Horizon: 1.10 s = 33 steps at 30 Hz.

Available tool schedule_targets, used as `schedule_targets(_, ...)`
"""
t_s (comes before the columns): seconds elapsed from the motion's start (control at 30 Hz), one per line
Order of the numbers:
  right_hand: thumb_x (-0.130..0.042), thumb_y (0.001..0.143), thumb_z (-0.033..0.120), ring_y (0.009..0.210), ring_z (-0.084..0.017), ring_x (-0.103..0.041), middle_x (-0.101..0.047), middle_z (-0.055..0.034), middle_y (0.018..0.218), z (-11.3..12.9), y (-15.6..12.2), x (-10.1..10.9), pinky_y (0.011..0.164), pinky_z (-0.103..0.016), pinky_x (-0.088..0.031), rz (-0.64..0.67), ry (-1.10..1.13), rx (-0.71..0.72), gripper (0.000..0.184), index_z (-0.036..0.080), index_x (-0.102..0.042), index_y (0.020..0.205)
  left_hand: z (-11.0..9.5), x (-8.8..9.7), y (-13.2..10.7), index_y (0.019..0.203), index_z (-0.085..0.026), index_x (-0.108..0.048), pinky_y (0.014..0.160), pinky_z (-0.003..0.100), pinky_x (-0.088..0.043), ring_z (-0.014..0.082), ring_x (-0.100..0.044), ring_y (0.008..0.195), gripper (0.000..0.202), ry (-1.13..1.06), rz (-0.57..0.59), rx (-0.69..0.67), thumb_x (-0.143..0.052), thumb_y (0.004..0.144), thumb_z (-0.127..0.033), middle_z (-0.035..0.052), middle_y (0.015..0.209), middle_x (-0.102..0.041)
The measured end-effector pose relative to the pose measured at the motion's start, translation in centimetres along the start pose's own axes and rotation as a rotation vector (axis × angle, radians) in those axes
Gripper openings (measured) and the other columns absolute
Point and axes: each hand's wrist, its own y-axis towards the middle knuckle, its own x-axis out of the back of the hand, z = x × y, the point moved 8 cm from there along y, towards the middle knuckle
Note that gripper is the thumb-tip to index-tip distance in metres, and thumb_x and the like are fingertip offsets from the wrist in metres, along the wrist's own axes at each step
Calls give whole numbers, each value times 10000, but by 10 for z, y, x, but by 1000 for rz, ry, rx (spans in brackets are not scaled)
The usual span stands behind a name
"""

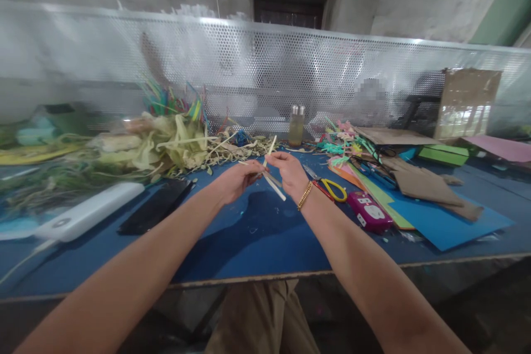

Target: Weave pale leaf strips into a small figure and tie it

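Both my hands meet over the middle of the blue table (257, 232). My left hand (237, 178) is closed, pinching thin pale leaf strips (274, 183) at their near end. My right hand (289, 170), with a gold bracelet on its wrist, is also closed on the same strips; one strip sticks up past the fingers and another slants down toward me. Just behind my hands lies a heap of pale yellow-green leaf strips (166, 146).
Yellow-handled scissors (329, 185) and a pink box (369, 211) lie right of my hands, beside coloured paper sheets (440, 221). A black phone (155, 206) and a white power bank (89, 211) lie left. A small bottle (296, 125) stands before a perforated metal screen (265, 66).
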Motion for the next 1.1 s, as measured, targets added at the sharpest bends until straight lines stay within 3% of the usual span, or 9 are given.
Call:
schedule_targets(0.13,-759,589,310,667,-101,-533,-579,50,658,5,1,4,720,-269,-437,1,40,-15,201,197,-614,668,-4,2,-1,778,-206,-720,741,290,-434,160,-576,790,172,-67,-17,-32,-770,664,-324,30,808,-655)
schedule_targets(0.27,-752,614,310,601,-78,-521,-546,70,618,7,0,3,647,-234,-426,11,82,-28,235,197,-558,685,-14,6,0,872,-216,-718,829,313,-428,171,-593,869,294,-4,-28,-158,-819,600,-265,25,898,-682)
schedule_targets(0.43,-738,654,262,581,-96,-579,-562,69,601,-1,-3,-1,574,-228,-421,16,139,-116,269,213,-480,716,-37,16,-3,798,-217,-711,862,344,-417,204,-585,900,233,320,-178,-377,-813,594,-266,26,865,-671)
schedule_targets(0.53,-726,678,237,601,-111,-607,-582,54,608,-2,-5,-5,617,-252,-464,34,162,-144,272,216,-458,716,-57,17,-12,768,-264,-742,955,379,-362,259,-553,1046,227,554,-282,-556,-834,563,-240,41,963,-683)
schedule_targets(0.63,-703,690,215,608,-118,-614,-591,49,611,1,-8,-9,664,-273,-487,62,164,-151,238,219,-470,734,-67,15,-18,780,-304,-759,1003,400,-313,267,-536,1095,177,637,-298,-659,-814,618,-261,39,1020,-682)
schedule_targets(0.73,-662,688,189,638,-123,-618,-616,36,641,6,-12,-15,675,-272,-489,124,189,-158,164,215,-530,780,-66,19,-18,780,-297,-766,973,387,-341,260,-543,1083,116,559,-307,-647,-786,666,-293,46,1011,-687)
schedule_targets(0.87,-564,722,193,764,-132,-632,-692,-17,815,9,-13,-16,706,-270,-472,178,178,-168,125,202,-623,833,-50,25,-10,848,-267,-752,889,347,-403,223,-576,972,160,271,-276,-528,-748,707,-343,33,954,-692)
schedule_targets(1.0,-608,748,317,817,-140,-614,-713,-24,900,1,-9,-6,707,-279,-417,82,64,-195,165,208,-675,851,-29,16,0,880,-226,-728,832,305,-425,186,-586,900,222,68,-109,-357,-740,707,-365,28,921,-696)
schedule_targets(1.1,-680,708,438,852,-156,-612,-718,-19,888,2,-9,-10,732,-294,-385,140,-29,-163,256,211,-696,825,-21,6,1,918,-215,-727,856,306,-428,200,-591,965,259,9,32,-289,-727,724,-387,51,981,-700)
